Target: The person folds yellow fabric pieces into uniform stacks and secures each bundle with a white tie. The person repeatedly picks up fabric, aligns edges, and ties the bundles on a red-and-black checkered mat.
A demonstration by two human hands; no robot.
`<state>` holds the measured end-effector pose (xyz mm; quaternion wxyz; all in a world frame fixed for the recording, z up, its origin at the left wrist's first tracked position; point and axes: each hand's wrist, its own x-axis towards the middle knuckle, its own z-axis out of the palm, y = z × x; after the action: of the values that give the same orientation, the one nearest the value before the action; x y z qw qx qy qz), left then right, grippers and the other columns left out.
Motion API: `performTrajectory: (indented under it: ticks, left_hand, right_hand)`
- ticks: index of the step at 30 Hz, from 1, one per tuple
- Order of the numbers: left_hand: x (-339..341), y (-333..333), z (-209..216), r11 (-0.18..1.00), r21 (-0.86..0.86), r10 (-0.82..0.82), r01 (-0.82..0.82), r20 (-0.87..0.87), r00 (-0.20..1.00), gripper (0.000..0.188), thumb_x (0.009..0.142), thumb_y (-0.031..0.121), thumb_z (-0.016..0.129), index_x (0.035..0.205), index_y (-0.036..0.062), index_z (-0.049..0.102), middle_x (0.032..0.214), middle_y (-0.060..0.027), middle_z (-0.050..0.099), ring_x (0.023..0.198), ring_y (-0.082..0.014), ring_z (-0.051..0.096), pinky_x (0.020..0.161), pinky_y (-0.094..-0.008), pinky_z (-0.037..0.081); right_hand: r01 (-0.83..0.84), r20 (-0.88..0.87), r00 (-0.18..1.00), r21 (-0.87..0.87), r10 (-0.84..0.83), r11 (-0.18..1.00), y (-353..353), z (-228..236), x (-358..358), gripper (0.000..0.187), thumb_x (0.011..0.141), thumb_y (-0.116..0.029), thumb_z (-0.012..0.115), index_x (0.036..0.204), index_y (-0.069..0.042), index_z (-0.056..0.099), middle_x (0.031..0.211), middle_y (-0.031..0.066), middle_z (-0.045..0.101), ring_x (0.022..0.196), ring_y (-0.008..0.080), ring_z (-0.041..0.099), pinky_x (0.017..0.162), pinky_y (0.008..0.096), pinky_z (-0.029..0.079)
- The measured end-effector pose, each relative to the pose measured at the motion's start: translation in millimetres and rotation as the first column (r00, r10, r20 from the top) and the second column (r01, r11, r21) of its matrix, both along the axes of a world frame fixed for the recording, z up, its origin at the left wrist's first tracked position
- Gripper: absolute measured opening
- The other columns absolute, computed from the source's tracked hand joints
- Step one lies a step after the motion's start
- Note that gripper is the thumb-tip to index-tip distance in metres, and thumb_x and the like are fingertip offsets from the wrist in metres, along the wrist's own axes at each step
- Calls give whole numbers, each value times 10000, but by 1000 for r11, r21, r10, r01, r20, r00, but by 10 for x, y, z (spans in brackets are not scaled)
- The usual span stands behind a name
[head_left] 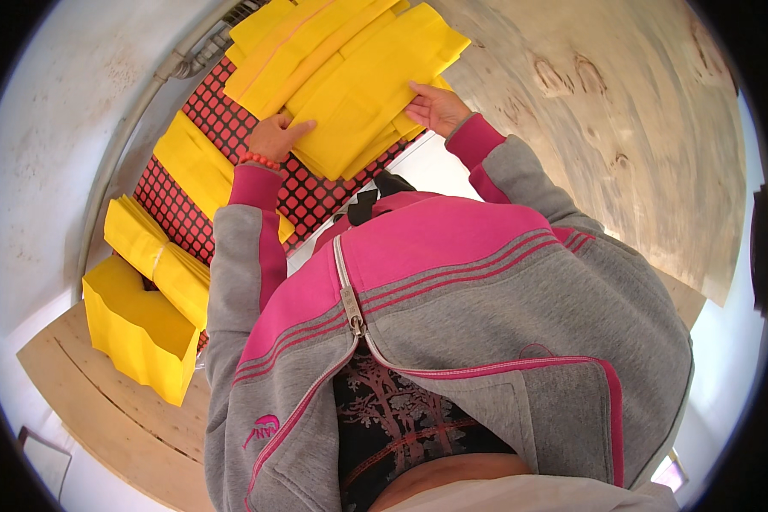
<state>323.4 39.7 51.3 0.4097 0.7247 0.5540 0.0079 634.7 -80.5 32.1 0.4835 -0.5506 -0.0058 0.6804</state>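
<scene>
In the head view both my hands hold a flat yellow fabric piece [375, 90] by its near edges. My left hand [273, 139], with a red bead bracelet at the wrist, grips its left corner, thumb on top and fingers partly hidden. At the right edge, my right hand [438, 109] pinches the piece between thumb and fingers. Beneath and behind it lies a stack of yellow fabric pieces [290, 47], spread over a red-and-black patterned cloth [311, 166].
To the left lie a yellow folded strip [198, 154], a tied yellow bundle [158, 252] and a bent yellow piece [136, 328] on a wooden surface [85, 375]. A large plywood board [606, 128] stretches along the right. A pipe [115, 154] runs by the left wall.
</scene>
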Motion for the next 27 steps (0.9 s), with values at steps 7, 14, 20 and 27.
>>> performTrajectory:
  ticks: [7,14,20,27]
  left_hand:
    - [58,-87,254,985,130,-96,117,-155,983,566,715,566,682,801,7,659,694,-137,630,667,-286,619,624,-380,461]
    - [135,-32,342,997,-13,-75,75,13,997,501,770,489,690,867,-2,670,774,-109,666,717,-230,634,649,-349,485]
    - [61,-36,212,769,-637,392,51,534,749,428,866,304,679,1100,-48,607,1054,-90,658,933,-151,625,818,-273,491]
    - [-38,-211,169,602,-730,333,324,598,729,468,862,199,686,1248,-21,536,1150,-82,630,1027,-168,611,908,-289,475]
  right_hand:
    - [12,-69,998,30,-10,999,94,58,-65,308,885,-280,674,1134,-127,575,1031,26,647,959,136,610,846,274,502]
    - [52,-209,977,105,-30,993,129,90,-109,256,923,-214,620,1140,-91,561,1056,36,647,974,133,623,843,276,533]
    - [69,-327,945,263,22,962,40,187,-162,293,957,-185,554,1215,-53,512,1149,58,621,1033,158,623,877,298,535]
    - [39,-222,975,260,20,965,-18,138,-258,362,966,-206,538,1284,-48,472,1235,70,590,1093,185,600,944,333,501]
